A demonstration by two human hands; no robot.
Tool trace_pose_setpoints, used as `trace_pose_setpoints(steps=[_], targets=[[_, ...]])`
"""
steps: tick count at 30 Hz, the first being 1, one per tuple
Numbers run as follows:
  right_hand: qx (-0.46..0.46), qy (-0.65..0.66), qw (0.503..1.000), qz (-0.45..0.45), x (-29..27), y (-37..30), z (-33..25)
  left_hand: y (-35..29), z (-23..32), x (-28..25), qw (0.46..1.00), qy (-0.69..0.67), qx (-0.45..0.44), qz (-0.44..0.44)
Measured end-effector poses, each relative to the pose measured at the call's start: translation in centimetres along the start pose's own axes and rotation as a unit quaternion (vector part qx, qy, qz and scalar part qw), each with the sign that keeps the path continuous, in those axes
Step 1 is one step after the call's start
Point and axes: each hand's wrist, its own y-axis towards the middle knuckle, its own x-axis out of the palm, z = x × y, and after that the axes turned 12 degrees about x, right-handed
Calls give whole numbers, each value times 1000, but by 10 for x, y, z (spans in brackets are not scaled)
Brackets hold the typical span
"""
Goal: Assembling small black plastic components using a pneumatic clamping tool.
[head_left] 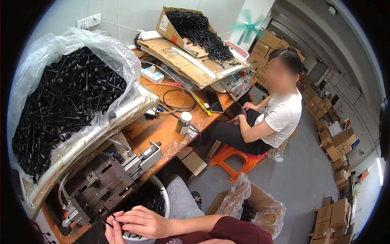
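My left hand (114, 233) and my right hand (143, 222) are close together at the lower left, in front of a brown metal fixture (103, 183) with small cylinders and air hoses. Between their fingertips are thin black rod-like parts (106, 222); the fingers of both hands are closed on them. My left hand is partly covered by the right. Below the hands, a white round tub (166, 201) holds more black parts. Beyond the fixture lies a big heap of black stemmed parts (69, 97) in a clear plastic bag.
On the orange table (140, 128) are a grey bottle (184, 123), a phone (213, 101), cables and a power strip (152, 74). A tipped carton (170, 30) spills black parts onto cardboard. A person (276, 105) sits on an orange stool (233, 162). A plastic-lined carton (260, 201) stands on the floor.
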Motion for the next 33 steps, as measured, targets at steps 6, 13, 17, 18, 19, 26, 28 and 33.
trace_pose_setpoints(steps=[6,13,17,18,19,26,28,33], targets=[[0,1,1000,-5,-1,2,-1,4,3,7,999,-28,17,1],[8,8,1000,3,-1,0,-2,7,5,11,1000,-14,-14,8],[6,10,1000,15,0,0,-2,7,6,16,999,-29,-15,25],[3,8,1000,12,0,0,-1,8,5,17,999,-30,-4,21],[1,7,1000,10,-2,1,0,8,5,17,999,-31,6,17],[-3,18,1000,10,3,0,-3,4,3,8,999,-54,-2,-1],[0,17,1000,3,3,-2,-2,3,3,6,999,-50,-3,-4],[9,27,1000,-6,3,-5,-3,4,0,0,999,-51,-13,-11]])
